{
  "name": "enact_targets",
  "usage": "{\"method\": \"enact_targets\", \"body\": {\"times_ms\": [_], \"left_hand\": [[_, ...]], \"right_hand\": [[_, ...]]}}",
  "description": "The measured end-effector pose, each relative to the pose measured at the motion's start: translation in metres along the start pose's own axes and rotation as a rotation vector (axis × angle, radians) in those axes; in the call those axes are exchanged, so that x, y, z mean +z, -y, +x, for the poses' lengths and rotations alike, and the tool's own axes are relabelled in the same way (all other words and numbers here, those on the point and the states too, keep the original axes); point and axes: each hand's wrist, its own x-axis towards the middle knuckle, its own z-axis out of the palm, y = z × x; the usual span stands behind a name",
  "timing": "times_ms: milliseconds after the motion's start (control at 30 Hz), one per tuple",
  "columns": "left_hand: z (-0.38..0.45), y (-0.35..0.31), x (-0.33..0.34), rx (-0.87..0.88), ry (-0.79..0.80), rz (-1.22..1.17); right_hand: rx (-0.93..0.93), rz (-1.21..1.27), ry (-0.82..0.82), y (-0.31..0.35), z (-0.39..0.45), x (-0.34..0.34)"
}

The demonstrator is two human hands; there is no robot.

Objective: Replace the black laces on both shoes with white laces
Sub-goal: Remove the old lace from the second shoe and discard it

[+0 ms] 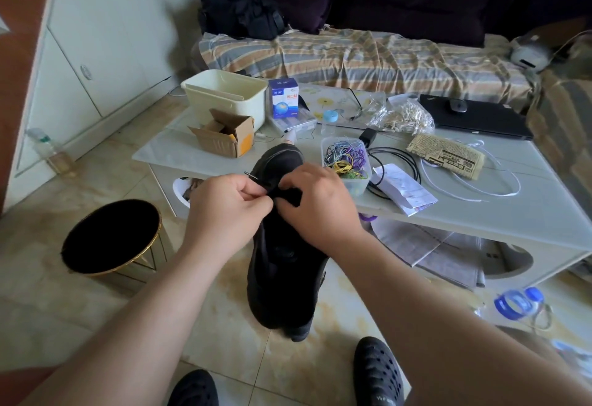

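Note:
A black shoe is held up in front of me, toe leaning on the edge of the low table. My left hand pinches the black lace, whose tip sticks out up and left above my fingers. My right hand grips the shoe's tongue and eyelet area, fingers curled over black material. A white lace lies in loose loops on the table to the right. Only this one lace-up shoe is in view.
The table carries a cream bin, a cardboard box, a tub of coloured wires, cables, papers and a laptop. A black round stool stands at left. A striped sofa is behind. Two feet in black clogs are below.

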Motion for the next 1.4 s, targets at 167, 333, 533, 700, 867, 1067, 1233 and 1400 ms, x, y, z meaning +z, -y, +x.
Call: {"method": "enact_targets", "body": {"times_ms": [167,333,533,700,867,1067,1233,1400], "left_hand": [[-0.007,0.0,0.006,0.054,0.014,0.015],[0.0,0.005,0.003,0.013,0.003,0.012],[0.004,0.003,0.0,0.005,-0.014,-0.019],[0.01,0.008,-0.014,-0.041,-0.071,-0.098],[0.013,0.012,-0.024,-0.07,-0.133,-0.134],[0.01,0.015,-0.014,-0.054,-0.12,-0.138],[0.002,0.014,-0.007,-0.024,-0.076,-0.128],[0.006,0.019,-0.01,0.084,-0.065,0.086]], "right_hand": [[0.042,-0.115,-0.032,-0.004,0.0,0.006],[0.16,-0.105,0.058,-0.008,0.002,-0.006],[0.475,-0.005,0.125,-0.024,0.01,-0.026],[0.556,-0.124,0.15,-0.045,0.013,-0.044],[0.535,0.084,0.167,-0.041,0.011,-0.041],[0.505,0.275,0.324,-0.001,0.0,-0.016],[0.438,0.134,0.227,-0.002,-0.006,-0.005],[0.249,0.14,-0.036,0.002,-0.008,-0.003]]}}
